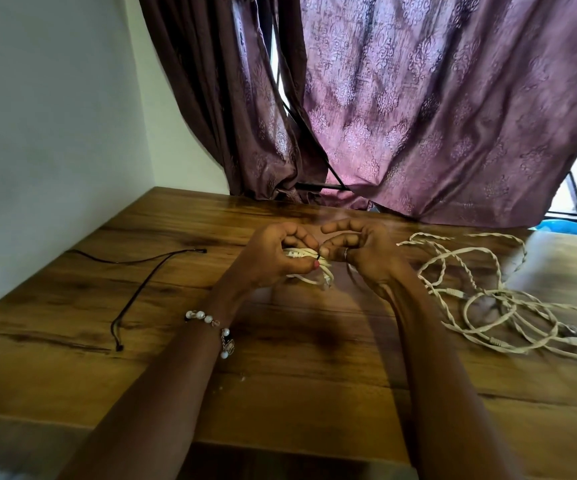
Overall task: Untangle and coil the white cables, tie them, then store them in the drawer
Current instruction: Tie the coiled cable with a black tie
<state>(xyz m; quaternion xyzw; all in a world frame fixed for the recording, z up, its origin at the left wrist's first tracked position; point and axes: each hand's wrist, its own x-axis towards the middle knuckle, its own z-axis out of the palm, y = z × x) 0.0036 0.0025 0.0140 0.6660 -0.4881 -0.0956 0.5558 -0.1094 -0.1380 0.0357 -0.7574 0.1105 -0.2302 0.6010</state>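
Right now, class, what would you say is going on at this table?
A person holds a small coiled bundle of white cable above the wooden table. The left hand grips the bundle while the right hand pinches a thin black tie at it. More white cables lie tangled to the right, and black ties lie to the left.
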